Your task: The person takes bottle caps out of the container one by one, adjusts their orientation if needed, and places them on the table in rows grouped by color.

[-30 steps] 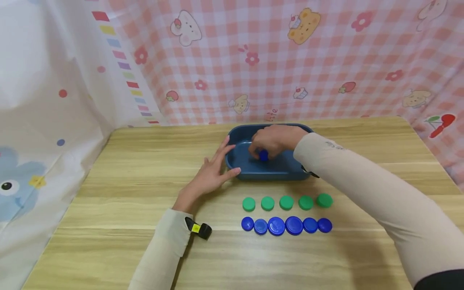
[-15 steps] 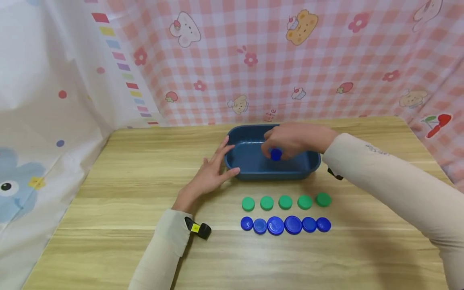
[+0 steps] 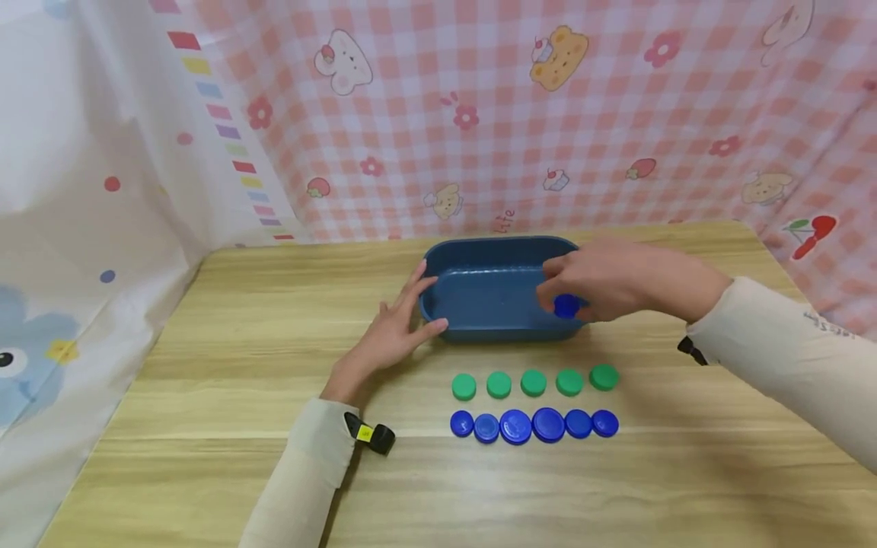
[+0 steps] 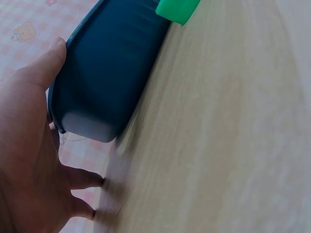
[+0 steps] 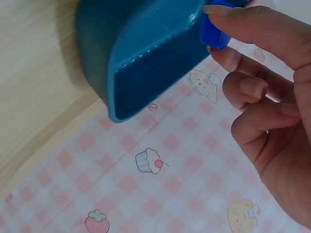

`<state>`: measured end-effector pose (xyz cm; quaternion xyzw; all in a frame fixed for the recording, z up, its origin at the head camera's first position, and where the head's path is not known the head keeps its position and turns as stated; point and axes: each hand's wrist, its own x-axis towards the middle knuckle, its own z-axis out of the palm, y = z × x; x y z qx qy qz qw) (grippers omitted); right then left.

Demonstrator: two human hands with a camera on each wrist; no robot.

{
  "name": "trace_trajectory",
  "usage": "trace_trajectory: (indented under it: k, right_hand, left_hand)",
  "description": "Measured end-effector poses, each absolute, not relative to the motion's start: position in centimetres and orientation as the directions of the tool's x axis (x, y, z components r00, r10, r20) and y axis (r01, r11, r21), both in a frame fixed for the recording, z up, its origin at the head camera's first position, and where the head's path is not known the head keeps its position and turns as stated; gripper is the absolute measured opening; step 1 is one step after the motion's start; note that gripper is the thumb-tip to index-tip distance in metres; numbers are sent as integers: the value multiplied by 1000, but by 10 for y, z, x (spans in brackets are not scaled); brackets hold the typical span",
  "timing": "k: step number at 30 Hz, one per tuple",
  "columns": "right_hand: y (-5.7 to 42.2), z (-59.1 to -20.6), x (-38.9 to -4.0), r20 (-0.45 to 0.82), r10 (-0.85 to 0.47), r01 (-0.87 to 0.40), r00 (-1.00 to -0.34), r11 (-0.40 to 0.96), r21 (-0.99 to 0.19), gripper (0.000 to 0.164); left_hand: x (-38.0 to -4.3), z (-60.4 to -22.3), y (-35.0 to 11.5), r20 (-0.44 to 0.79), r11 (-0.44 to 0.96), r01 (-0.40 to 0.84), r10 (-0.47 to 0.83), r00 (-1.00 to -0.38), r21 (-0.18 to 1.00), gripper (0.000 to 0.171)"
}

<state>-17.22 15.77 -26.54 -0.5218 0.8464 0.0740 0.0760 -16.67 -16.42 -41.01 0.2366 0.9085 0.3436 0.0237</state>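
My right hand (image 3: 610,280) pinches a blue bottle cap (image 3: 566,306) between thumb and fingers, above the right end of a dark blue tub (image 3: 507,335). The right wrist view shows the same blue cap (image 5: 214,31) at the fingertips. At the tub's left end rests my left hand (image 3: 387,335), its fingers spread and touching the rim. In the left wrist view, the thumb of that hand (image 4: 29,145) lies against the tub's edge (image 4: 87,97). No caps show on the visible floor of the tub.
In front of the tub lies a row of several green caps (image 3: 534,383). Nearer still is a row of several blue caps (image 3: 549,425) of differing sizes. Behind the wooden table (image 3: 274,304) hangs a pink checked cloth (image 3: 411,114).
My right hand has moved right with the blue cap, from the middle of the tub to its right end. The left hand has stayed at the rim. The view has shifted slightly.
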Motion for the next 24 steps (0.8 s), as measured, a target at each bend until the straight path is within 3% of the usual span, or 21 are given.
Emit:
trace_trajectory:
  k: [13,18,24]
  right_hand:
    - [194,-281,-135,-127,-861,-870,-493,486,80,32]
    - [207,-297,-124,-121,-834,-842,-538,538,32,34]
    - [217,-312,-107,-74,-836,-836,-544,548,-38,31]
  left_hand:
    - [-165,-407,-164,117,655,405,438,-892,638,74]
    - [-167,-408,-163,113,649,409,447,-887,642,73]
    - [-167,-409,-163,105,662,401,440,-892,634,74]
